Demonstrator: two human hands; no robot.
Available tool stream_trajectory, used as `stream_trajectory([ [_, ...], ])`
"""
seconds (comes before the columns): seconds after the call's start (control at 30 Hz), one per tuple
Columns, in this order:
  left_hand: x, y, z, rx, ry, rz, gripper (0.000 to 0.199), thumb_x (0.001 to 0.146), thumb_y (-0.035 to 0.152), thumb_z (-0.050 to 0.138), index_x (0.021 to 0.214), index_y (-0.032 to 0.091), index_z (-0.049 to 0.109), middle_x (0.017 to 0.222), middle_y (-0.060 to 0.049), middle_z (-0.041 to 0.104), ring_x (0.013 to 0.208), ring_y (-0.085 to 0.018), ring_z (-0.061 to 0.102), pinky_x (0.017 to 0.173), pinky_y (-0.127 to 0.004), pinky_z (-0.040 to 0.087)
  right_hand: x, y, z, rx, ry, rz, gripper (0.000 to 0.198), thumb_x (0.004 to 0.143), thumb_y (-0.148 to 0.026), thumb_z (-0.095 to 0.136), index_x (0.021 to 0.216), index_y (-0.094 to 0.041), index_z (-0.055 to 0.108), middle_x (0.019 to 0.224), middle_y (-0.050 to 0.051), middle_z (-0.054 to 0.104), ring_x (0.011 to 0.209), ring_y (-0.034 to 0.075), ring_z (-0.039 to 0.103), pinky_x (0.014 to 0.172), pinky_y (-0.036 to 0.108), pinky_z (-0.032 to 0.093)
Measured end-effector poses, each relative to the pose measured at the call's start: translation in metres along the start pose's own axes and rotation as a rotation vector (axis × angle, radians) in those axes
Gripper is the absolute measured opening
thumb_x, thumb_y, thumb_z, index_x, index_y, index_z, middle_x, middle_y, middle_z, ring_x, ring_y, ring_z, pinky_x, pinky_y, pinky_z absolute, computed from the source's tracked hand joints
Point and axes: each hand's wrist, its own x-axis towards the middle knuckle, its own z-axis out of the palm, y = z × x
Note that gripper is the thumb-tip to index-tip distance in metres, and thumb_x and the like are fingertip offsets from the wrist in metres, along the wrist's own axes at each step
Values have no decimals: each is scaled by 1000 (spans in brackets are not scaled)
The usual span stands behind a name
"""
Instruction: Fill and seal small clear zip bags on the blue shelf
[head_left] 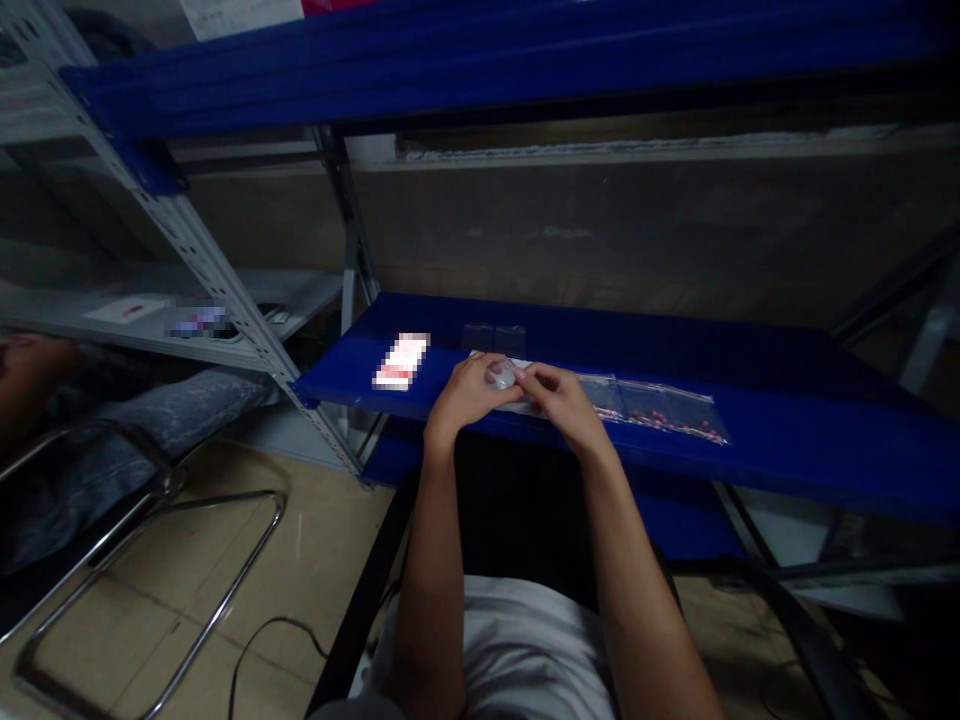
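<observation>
My left hand [469, 392] and my right hand [564, 402] meet over the front edge of a blue shelf [787, 440]. Between the fingertips of both hands I hold a small clear plastic bag [504, 375]; what is inside it is too small to tell. Just right of my right hand, more clear bags with small pink beads [664, 412] lie flat on the shelf. A white and red packet [401, 362], blurred, lies on the shelf to the left of my left hand.
Two small dark boxes [493, 337] stand at the back of the shelf. A grey metal rack [187, 240] stands at left with papers on it. Another person's arm [30, 375] and a metal chair frame [150, 560] are at the far left.
</observation>
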Motion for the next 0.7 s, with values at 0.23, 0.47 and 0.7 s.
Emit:
stream_trajectory([
  [0.23,-3,-12,-12,122,68,-23,40,81,34,82,116,17,74,111,-9,73,104,-25,69,97,-37,52,32,25,-24,-280,188,-41,24,88,-42,67,98,-21,73,79,4,73,73,20,66,64,29,46],
  [0.47,-8,-19,-20,172,121,-74,28,83,28,81,110,20,78,114,-8,71,110,-24,69,103,-36,51,94,60,-19,-831,81,25,20,83,-26,77,101,-17,77,96,11,78,85,22,70,75,29,47],
  [0.7,-10,-23,-23,189,103,-100,47,81,38,83,123,19,73,119,-10,70,111,-26,68,103,-39,51,99,82,-22,-937,40,-42,24,86,-31,74,105,-17,80,100,12,77,88,21,68,79,28,46],
])
